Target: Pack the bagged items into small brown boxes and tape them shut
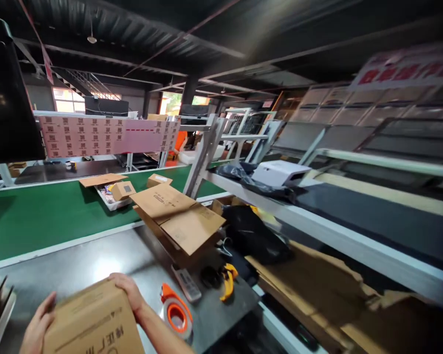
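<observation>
A brown cardboard box (92, 322) with dark printing is between my two hands at the bottom of the view. My left hand (39, 327) grips its left side, and my right hand (129, 292) wraps over its far right corner. Its lower part is cut off by the frame. To the right, an orange tape dispenser (177, 314) with a roll of tape lies on the grey metal table (70, 268). Beyond it are a grey handheld device (186, 283), perhaps a remote or scanner, and a yellow-and-black tool (228, 281).
A larger carton (180, 211) stands at the table's far edge. Behind runs a green conveyor belt (33, 206) bearing a white tray (112, 201) and small boxes. A metal shelf frame (243, 196) on the right holds a white printer-like machine (280, 173). A dark screen (11, 93) hangs upper left.
</observation>
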A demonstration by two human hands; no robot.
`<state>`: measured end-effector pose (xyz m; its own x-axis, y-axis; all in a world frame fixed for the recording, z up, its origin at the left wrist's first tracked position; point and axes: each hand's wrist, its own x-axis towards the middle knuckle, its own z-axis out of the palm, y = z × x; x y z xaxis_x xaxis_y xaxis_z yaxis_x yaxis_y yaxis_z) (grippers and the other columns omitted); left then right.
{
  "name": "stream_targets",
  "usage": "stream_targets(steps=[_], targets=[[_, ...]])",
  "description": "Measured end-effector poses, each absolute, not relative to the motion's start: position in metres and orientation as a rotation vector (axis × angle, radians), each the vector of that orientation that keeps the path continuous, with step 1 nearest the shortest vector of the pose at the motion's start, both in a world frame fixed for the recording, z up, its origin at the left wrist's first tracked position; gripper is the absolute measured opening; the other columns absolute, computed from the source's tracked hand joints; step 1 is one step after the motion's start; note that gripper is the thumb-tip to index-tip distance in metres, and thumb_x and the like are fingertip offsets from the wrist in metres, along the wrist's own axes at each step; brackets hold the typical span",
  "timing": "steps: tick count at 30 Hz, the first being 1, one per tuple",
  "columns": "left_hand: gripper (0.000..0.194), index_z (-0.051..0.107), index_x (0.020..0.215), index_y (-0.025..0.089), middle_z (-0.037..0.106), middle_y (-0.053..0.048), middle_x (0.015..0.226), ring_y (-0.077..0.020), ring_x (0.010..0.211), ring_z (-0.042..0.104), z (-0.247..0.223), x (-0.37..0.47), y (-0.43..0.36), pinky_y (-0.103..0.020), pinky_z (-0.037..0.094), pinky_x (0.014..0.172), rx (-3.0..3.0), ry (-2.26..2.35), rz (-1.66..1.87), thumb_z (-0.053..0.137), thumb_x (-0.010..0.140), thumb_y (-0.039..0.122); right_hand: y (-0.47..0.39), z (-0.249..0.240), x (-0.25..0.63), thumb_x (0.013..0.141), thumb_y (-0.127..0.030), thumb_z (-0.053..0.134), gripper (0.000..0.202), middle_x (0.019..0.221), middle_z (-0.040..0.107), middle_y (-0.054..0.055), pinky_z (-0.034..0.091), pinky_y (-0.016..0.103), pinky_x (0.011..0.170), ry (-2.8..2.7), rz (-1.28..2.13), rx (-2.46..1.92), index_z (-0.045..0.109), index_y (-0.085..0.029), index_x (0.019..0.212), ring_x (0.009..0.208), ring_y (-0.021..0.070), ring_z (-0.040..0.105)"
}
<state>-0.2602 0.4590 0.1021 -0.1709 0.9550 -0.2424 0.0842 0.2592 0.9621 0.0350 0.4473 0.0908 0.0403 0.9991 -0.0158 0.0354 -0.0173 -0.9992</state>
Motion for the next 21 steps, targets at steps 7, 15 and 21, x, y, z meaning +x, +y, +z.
stream_targets(steps=[7,15,21], targets=[[0.058,0.084,0.109,0.025,0.081,-0.008,0.125,-0.0435,0.131,0.066,0.119,-0.284,0.435,-0.056,0.054,0.114,1.036,1.452,0.882,0.079,0.061,0.056,0.432,0.127,0.029,0.087,-0.052,0.061,0.038,0.097,0.079,0.004,0.057,0.041,0.090,-1.183,1.370,-1.194,0.081,-0.022,0.098,0.091,0.0241,0.071],[0.060,0.060,0.153,0.026,0.043,-0.004,0.172,-0.0302,0.162,0.032,0.100,-0.246,0.415,-0.048,0.018,0.138,1.754,1.388,1.183,0.052,0.101,0.054,0.405,0.111,0.056,0.091,-0.059,0.057,0.073,0.153,0.060,0.010,0.037,0.044,0.122,-1.643,0.794,-0.955,0.063,-0.013,0.147,0.141,0.0283,0.055],[0.049,0.063,0.150,0.038,0.035,0.001,0.176,-0.0315,0.159,0.039,0.030,-0.258,0.365,-0.046,0.023,0.135,1.843,1.455,0.911,0.046,0.105,0.049,0.345,0.009,0.096,0.097,-0.049,0.059,0.066,0.165,0.052,0.011,0.023,0.056,0.132,-1.736,0.572,-1.196,0.052,-0.024,0.157,0.154,0.0347,0.045]])
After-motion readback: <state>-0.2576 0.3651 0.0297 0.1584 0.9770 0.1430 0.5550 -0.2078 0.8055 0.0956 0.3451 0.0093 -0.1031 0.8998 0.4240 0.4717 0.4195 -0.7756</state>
